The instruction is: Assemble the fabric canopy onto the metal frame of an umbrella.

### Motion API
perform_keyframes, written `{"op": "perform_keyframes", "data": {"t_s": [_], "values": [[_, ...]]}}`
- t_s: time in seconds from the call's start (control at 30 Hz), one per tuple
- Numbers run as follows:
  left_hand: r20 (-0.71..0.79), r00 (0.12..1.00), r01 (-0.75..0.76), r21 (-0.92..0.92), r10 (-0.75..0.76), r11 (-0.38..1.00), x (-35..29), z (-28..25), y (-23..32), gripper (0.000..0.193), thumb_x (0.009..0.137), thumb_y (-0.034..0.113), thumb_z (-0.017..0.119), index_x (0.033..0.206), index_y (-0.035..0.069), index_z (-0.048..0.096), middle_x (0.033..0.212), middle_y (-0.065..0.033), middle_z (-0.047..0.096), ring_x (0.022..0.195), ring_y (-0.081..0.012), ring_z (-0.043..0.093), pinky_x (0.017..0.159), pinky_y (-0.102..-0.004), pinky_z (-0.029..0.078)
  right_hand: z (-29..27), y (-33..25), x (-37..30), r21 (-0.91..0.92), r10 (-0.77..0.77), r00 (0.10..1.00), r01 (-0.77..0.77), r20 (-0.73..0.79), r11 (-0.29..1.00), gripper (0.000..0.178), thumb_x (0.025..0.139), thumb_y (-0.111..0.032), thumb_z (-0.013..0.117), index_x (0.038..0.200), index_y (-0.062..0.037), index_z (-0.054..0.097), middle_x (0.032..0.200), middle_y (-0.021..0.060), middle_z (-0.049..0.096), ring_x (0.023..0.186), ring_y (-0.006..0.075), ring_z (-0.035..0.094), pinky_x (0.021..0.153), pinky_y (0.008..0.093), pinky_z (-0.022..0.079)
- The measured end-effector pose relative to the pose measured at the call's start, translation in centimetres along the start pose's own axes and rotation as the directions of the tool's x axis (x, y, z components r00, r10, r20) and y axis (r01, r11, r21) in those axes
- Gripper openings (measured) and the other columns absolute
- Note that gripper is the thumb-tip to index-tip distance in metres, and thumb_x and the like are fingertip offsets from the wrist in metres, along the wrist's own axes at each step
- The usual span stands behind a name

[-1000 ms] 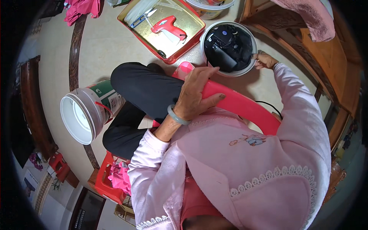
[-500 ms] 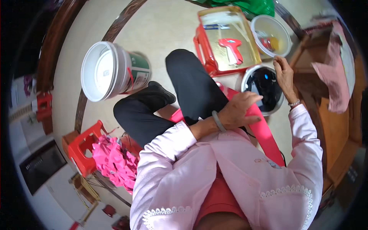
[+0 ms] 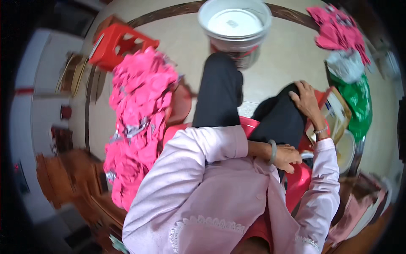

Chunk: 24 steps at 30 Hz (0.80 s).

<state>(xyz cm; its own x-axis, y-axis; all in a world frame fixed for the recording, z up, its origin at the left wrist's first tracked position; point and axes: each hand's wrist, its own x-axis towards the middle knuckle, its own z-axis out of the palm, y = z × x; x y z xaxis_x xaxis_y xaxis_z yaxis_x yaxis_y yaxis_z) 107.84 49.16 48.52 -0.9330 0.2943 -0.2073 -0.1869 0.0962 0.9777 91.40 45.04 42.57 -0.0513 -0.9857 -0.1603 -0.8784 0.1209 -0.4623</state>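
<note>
My left hand (image 3: 286,158) reaches across my lap, a pale bangle on its wrist. Its fingers are loosely bent and apart, with nothing visible in them, close to the pinkish-red plastic seat (image 3: 299,182). On my right knee, over the black trousers (image 3: 277,120), lies my right hand (image 3: 308,99), open with fingers spread. Beyond that hand, a red-rimmed tray (image 3: 340,112) is partly hidden by the arm. A translucent tub (image 3: 347,150) sits beside the tray. Most of a white container (image 3: 307,156) near my left hand is covered.
A big heap of pink cloth pieces (image 3: 141,101) lies at my left, near a red plastic stool (image 3: 114,46). Ahead stand stacked white buckets (image 3: 234,36). More pink cloth (image 3: 338,31), a whitish plastic bag (image 3: 346,65) and a green bag (image 3: 357,101) lie far right.
My view has swung left, bringing the pink heap into fuller sight. My right hand has left the tub's side and now rests on my knee. My left hand stays over my lap.
</note>
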Motion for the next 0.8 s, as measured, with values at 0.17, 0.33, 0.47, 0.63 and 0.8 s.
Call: {"op": "perform_keyframes", "data": {"t_s": [0.17, 0.33, 0.47, 0.63, 0.8], "values": [[-0.196, 0.974, -0.110, 0.054, 0.118, 0.992, 1.4, 1.7, 0.1, 0.033, 0.061, 0.019, 0.058, 0.083, -0.005, 0.057, 0.076, -0.0215, 0.058, 0.075, -0.0355, 0.057, 0.067, -0.0419, 0.045, -1.3, 1.2, 3.7, -0.054, 0.165, 0.967, -0.158, 0.192, 0.986, 0.040, 0.077, -0.035, 0.048, 0.090, 0.0012, 0.058, 0.085, 0.0237, 0.059, 0.085, 0.0368, 0.057, 0.077, 0.0417, 0.043], [-0.239, 0.952, -0.105, 0.336, 0.192, 0.936, 0.2, 3.1, -0.2, 0.028, 0.061, 0.017, 0.057, 0.078, -0.006, 0.057, 0.076, -0.0228, 0.058, 0.076, -0.0374, 0.056, 0.068, -0.0435, 0.044, -1.3, -0.7, 3.9, -0.141, 0.170, 0.976, -0.151, 0.135, 0.979, 0.042, 0.078, -0.037, 0.047, 0.087, 0.0024, 0.058, 0.085, 0.0248, 0.059, 0.084, 0.0379, 0.056, 0.075, 0.0417, 0.043], [-0.250, 0.940, -0.135, 0.348, 0.231, 0.928, -1.3, 3.4, 0.6, 0.028, 0.065, 0.022, 0.059, 0.080, -0.002, 0.059, 0.078, -0.0204, 0.059, 0.076, -0.0355, 0.057, 0.069, -0.0427, 0.044, -2.7, -2.0, 3.0, -0.186, 0.077, 0.994, -0.062, 0.075, 0.981, 0.041, 0.080, -0.038, 0.047, 0.087, 0.0020, 0.056, 0.079, 0.0242, 0.058, 0.080, 0.0392, 0.056, 0.070, 0.0424, 0.042], [-0.283, 0.774, -0.514, 0.239, 0.566, 0.823, -2.7, 3.5, 6.4, 0.023, 0.067, 0.020, 0.061, 0.076, -0.001, 0.061, 0.073, -0.0134, 0.062, 0.069, -0.0239, 0.059, 0.065, -0.0351, 0.046, -3.4, -3.4, 1.6, -0.279, 0.118, 0.993, -0.120, -0.025, 0.953, 0.040, 0.081, -0.037, 0.046, 0.090, 0.0017, 0.054, 0.093, 0.0248, 0.055, 0.088, 0.0396, 0.053, 0.076, 0.0442, 0.042], [-0.107, 0.772, -0.556, -0.590, 0.626, 0.585, -11.2, 6.1, 19.1, 0.012, 0.074, 0.010, 0.061, 0.080, -0.001, 0.062, 0.075, -0.0083, 0.063, 0.071, -0.0137, 0.060, 0.062, -0.0248, 0.048, 1.1, -2.8, 2.5, -0.385, 0.091, 0.992, -0.117, -0.087, 0.915, 0.047, 0.077, -0.039, 0.050, 0.110, -0.0054, 0.051, 0.109, 0.0196, 0.050, 0.101, 0.0388, 0.046, 0.083, 0.0449, 0.039]]}}
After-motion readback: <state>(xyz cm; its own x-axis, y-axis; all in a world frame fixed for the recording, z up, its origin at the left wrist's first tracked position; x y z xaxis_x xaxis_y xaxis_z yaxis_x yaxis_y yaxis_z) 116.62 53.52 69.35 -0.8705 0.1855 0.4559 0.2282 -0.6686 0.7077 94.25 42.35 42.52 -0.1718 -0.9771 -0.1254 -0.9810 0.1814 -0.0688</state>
